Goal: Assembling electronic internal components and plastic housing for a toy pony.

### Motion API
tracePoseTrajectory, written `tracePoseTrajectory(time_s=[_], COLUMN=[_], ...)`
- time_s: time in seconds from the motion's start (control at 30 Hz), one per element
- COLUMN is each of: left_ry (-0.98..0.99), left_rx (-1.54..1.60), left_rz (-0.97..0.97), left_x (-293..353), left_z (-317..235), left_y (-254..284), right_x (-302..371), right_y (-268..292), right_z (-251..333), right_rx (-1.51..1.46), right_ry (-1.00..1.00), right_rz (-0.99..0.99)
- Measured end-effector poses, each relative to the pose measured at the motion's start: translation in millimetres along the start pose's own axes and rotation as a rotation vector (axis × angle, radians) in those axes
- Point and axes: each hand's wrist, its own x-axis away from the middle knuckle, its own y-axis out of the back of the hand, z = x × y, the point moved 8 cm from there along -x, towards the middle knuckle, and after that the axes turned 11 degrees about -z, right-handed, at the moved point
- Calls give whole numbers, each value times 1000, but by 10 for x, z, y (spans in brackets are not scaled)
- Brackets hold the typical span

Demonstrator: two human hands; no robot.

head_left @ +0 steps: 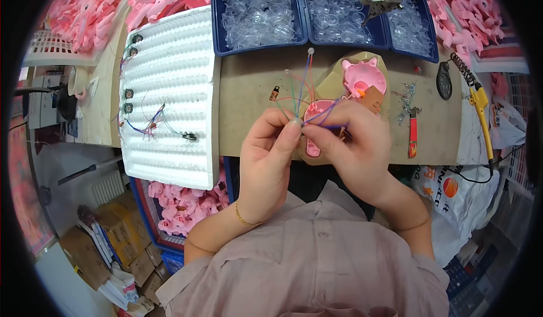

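In front of my chest, both hands pinch a bundle of thin red, blue and green wires (298, 93). My left hand (266, 156) holds them between thumb and fingertips. My right hand (365, 150) meets it, fingers curled and pinching the purple-blue wires close by. Small clear bulb-like tips (310, 51) end the wires on the far side. Behind the hands a pink plastic shell with ears (348, 72) sits on a tan holder (334, 82). Another pink plastic part (313, 149) shows between the hands, partly hidden by them.
Blue bins (304, 39) of clear plastic pieces line the back. At left, a white ridged foam sheet (169, 153) carries small round parts and wires. A red-handled tool (413, 136), loose screws (406, 96) and a yellow soldering-iron-like tool (479, 105) lie right. Pink parts (184, 206) fill a crate below.
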Motion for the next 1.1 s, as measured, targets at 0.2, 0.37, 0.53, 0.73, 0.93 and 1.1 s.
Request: tracePoseTrajectory(time_s=[0.2, 0.37, 0.53, 0.73, 0.93, 1.1], left_ry=[-156, -366, -233, -471, -512, -672], left_rx=[-233, -485, -521, -744, -908, -963], left_rz=[7, 24, 21, 221, 366, 662], left_x=[-48, -124, -87, -70, -34, 15], left_z=[-184, -307, -359, -544, -642, -697], left_y=[78, 48, 28, -112, -129, -301], right_x=[5, 24, -61, -90, -293, -173], right_y=[35, -44, 82, 64, 110, -221], right_z=[-63, 497, 324, 365, 903, 590], right_rx=[-297, 235, 135, 62, 339, 577], right_ry=[-390, 501, 135, -130, 492, 595], right_rz=[-36, 86, 69, 26, 218, 563])
